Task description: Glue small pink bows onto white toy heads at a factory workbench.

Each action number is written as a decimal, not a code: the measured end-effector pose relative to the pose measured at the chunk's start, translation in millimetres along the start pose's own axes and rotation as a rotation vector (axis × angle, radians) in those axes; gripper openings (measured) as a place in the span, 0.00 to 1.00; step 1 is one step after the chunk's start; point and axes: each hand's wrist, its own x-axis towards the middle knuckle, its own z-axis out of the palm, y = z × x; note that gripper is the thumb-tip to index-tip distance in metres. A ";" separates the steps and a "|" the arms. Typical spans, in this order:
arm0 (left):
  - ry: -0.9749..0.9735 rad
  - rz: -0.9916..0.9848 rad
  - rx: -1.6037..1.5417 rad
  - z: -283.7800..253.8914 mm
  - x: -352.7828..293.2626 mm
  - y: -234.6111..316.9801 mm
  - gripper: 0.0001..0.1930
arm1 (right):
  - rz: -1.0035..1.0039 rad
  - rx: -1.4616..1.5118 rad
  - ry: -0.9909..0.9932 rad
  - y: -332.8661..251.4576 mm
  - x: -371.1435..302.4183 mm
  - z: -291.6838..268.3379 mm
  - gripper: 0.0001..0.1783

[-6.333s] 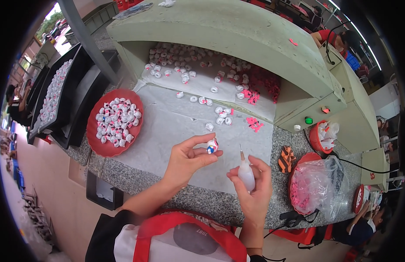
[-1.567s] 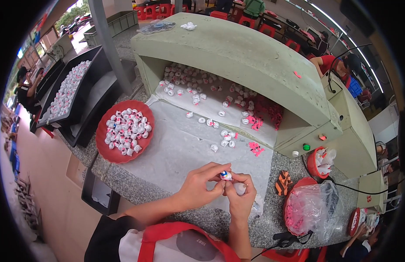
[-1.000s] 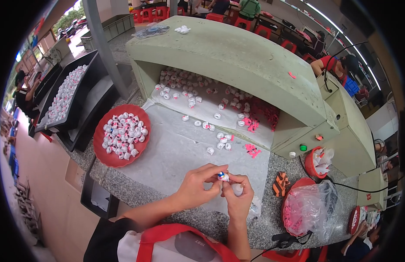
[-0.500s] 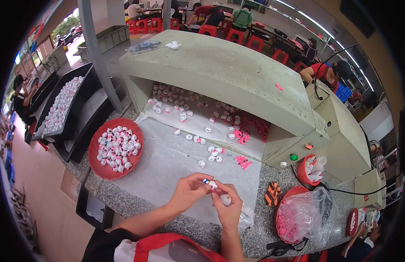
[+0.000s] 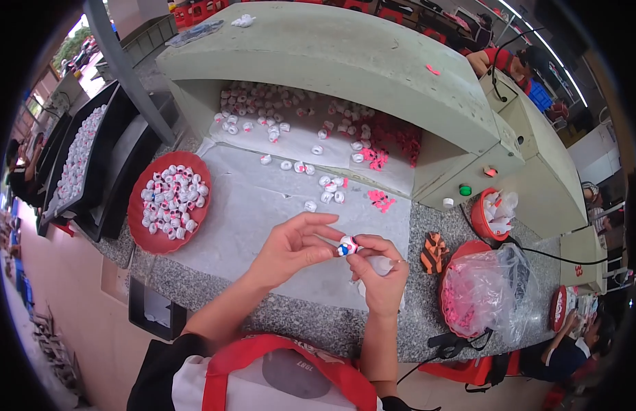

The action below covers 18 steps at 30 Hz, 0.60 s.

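Between my two hands is a small white toy head (image 5: 346, 245) with blue and reddish details. My left hand (image 5: 295, 248) reaches its left side with the thumb and a finger, while the index finger stretches out above. On the other side, my right hand (image 5: 381, 277) pinches the toy head between thumb and index finger. A pale, rounded object (image 5: 382, 265) is tucked in the right palm, mostly hidden by the fingers. Below the hands lies a white sheet (image 5: 242, 205), with several similar white pieces (image 5: 326, 188) beyond them.
On the left stand a red bowl (image 5: 141, 233) of white pieces and a black tray (image 5: 102, 157). A pale green box-like housing (image 5: 311, 61) spans the back, more pieces inside. To the right are a small red basket (image 5: 480, 218) and a plastic bag (image 5: 493, 284) over pink pieces.
The toy head has turned, its blue part now lower and facing me. My left index finger has lifted away from it. The view has shifted, and both hands appear higher.
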 end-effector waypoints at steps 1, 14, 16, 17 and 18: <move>0.001 -0.007 -0.002 -0.8 0.0 2.1 0.22 | 0.006 0.031 -0.048 -1.7 -0.1 -1.5 0.13; -0.070 0.186 0.172 0.6 -9.3 -8.4 0.14 | -0.057 -0.004 -0.079 -0.4 -17.9 9.9 0.16; -0.031 0.158 0.072 1.2 -10.8 -10.8 0.13 | -0.051 -0.012 -0.033 -2.3 -19.3 12.8 0.14; -0.023 0.156 0.067 1.2 -11.2 -11.3 0.12 | -0.048 -0.013 -0.036 -0.6 -18.6 13.8 0.14; -0.013 0.154 0.062 0.5 -12.6 -11.9 0.12 | -0.092 0.010 -0.046 3.1 -17.1 14.8 0.12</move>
